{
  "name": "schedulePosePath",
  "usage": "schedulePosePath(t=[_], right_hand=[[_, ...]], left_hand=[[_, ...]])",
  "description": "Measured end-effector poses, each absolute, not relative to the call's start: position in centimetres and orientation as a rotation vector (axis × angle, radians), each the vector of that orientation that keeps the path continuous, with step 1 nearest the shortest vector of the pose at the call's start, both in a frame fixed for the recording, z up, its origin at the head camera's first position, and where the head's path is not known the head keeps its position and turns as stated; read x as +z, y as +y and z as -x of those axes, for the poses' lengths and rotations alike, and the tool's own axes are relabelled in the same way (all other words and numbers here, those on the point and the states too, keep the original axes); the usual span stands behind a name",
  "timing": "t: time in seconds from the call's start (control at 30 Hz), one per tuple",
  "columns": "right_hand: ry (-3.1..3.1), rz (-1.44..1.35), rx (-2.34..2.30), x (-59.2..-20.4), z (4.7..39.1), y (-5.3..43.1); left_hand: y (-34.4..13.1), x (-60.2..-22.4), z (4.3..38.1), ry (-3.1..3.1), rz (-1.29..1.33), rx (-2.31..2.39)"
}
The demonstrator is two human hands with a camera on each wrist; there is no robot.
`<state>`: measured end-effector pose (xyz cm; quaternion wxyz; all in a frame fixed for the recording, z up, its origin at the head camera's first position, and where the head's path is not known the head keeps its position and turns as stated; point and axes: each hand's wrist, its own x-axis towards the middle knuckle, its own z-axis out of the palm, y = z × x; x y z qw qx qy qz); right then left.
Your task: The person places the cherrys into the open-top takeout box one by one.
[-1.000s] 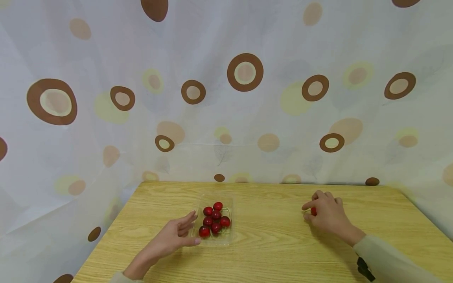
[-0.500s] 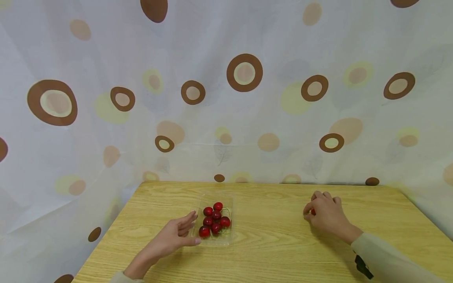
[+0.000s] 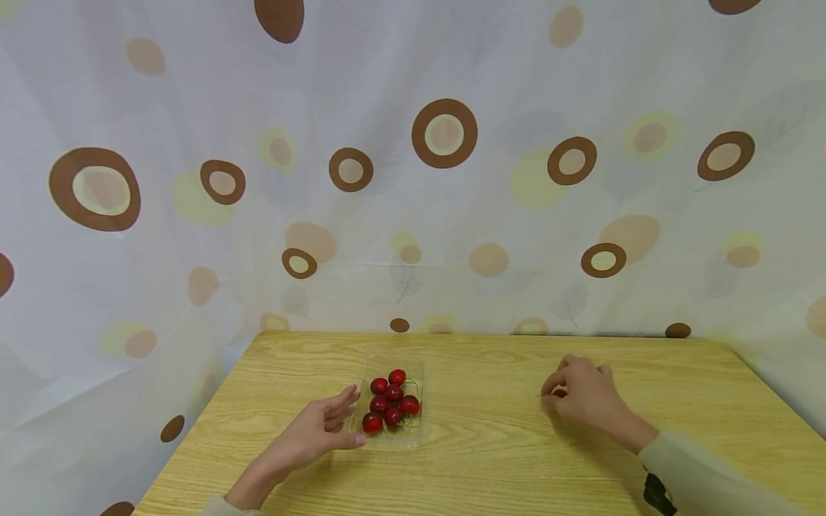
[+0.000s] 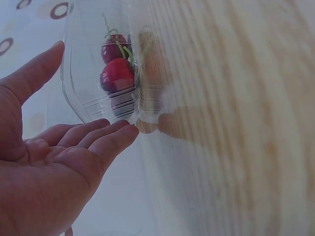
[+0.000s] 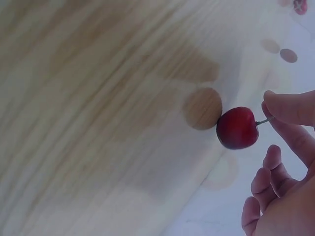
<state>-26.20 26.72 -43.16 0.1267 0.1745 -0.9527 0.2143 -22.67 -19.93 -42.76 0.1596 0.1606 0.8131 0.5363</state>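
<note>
My right hand (image 3: 586, 398) pinches a dark red cherry (image 5: 237, 128) by its green stem (image 5: 264, 121) between thumb and forefinger; the other fingers are loosely curled. The cherry is close over the wooden table, right of the container. To the left, a clear plastic container (image 3: 418, 365) holds several red cherries (image 3: 393, 393), some with green stems. My left hand (image 3: 316, 430) lies along the container's left side, fingers extended and thumb spread. In the left wrist view its fingertips (image 4: 129, 131) are right at the container's near wall.
The light wooden table (image 3: 490, 459) runs back to a pale curtain (image 3: 490, 215) with brown and yellow oval patterns, which also hangs along the left side. A dark object (image 3: 658, 494) shows at the right sleeve's cuff.
My right thumb and forefinger have closed together on the cherry's stem. That hand has moved slightly left with the cherry. The left hand and the container have stayed in place.
</note>
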Motion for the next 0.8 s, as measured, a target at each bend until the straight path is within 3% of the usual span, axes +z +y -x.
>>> schedulePosePath(t=[0.8], right_hand=[[-2.858, -0.352, 1.047, -42.9, 24.0, 29.8]], left_hand=[[-19.9, -42.8, 22.7, 2.324, -0.456, 1.513]])
